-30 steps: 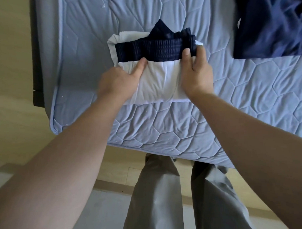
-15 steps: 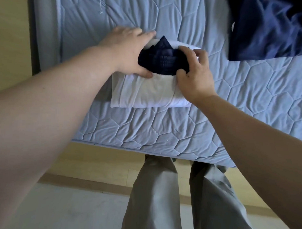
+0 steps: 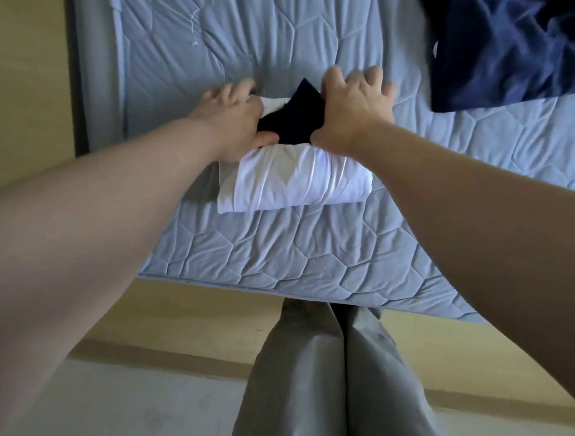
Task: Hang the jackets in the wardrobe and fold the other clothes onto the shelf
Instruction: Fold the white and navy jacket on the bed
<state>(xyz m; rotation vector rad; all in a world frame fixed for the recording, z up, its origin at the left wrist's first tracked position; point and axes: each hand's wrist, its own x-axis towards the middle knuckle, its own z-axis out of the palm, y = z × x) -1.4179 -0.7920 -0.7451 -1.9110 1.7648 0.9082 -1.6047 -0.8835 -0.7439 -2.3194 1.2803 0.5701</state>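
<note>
A folded white garment (image 3: 294, 181) lies on the blue quilted mattress (image 3: 280, 250), with a small folded dark navy garment (image 3: 292, 119) on its far half. My left hand (image 3: 234, 122) grips the left side of the stack, thumb on top, fingers reaching over the far edge. On the right side, my right hand (image 3: 354, 108) closes over the stack, fingers curled past its far edge. The undersides of both garments are hidden.
A crumpled navy blue garment (image 3: 501, 40) lies on the mattress at the far right. The mattress's near edge runs just in front of my legs in grey trousers (image 3: 318, 380). Wooden floor shows to the left and below.
Both hands have moved from the near side of the navy garment to the far edge of the stack, and now clasp it from both sides. The camera has shifted closer.
</note>
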